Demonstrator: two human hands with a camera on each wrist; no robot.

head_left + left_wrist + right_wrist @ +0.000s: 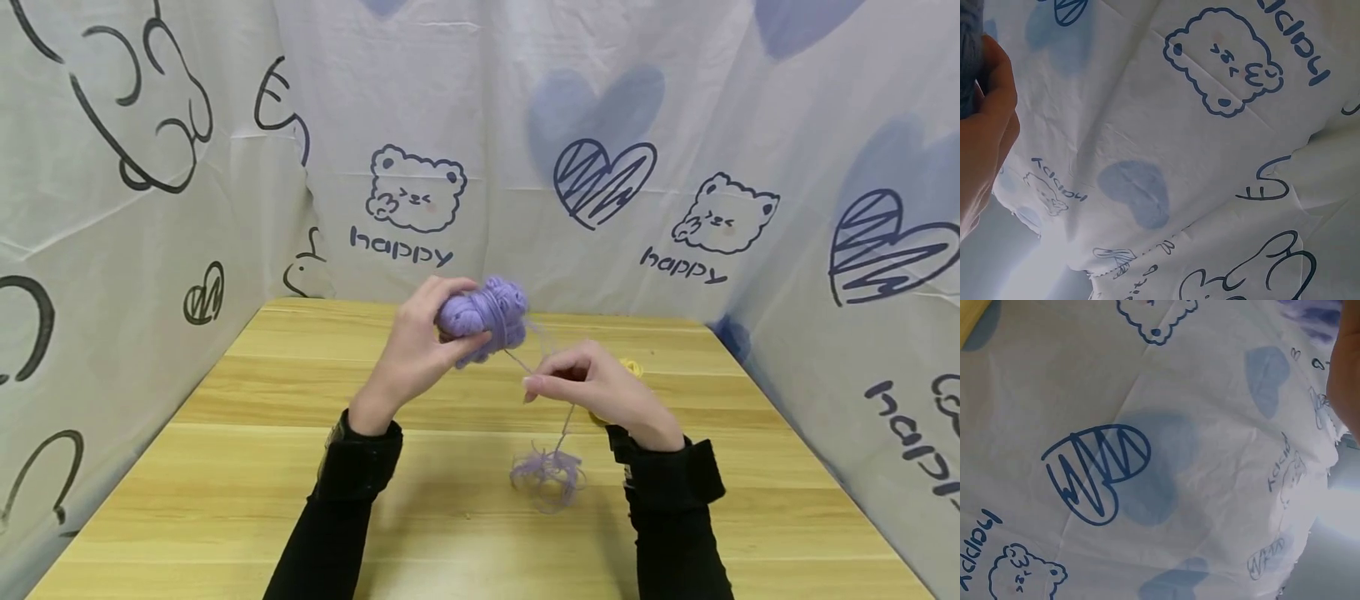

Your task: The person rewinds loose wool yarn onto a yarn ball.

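1. Holding a purple yarn ball (pixel 485 318) up over the tabletop (pixel 225 467), the left hand (pixel 420 346) curls its fingers around it.
2. The right hand (pixel 592 387) pinches the thin purple strand (pixel 516 360).
3. A loose purple tangle (pixel 547 475) lies near, below the right hand.
4. Something yellow (pixel 632 365) peeks out behind that hand.

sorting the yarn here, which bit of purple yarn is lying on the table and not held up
The loose tangle of purple yarn on the wooden table. The wound purple yarn ball is held up by the left hand, a strand running past the right hand.
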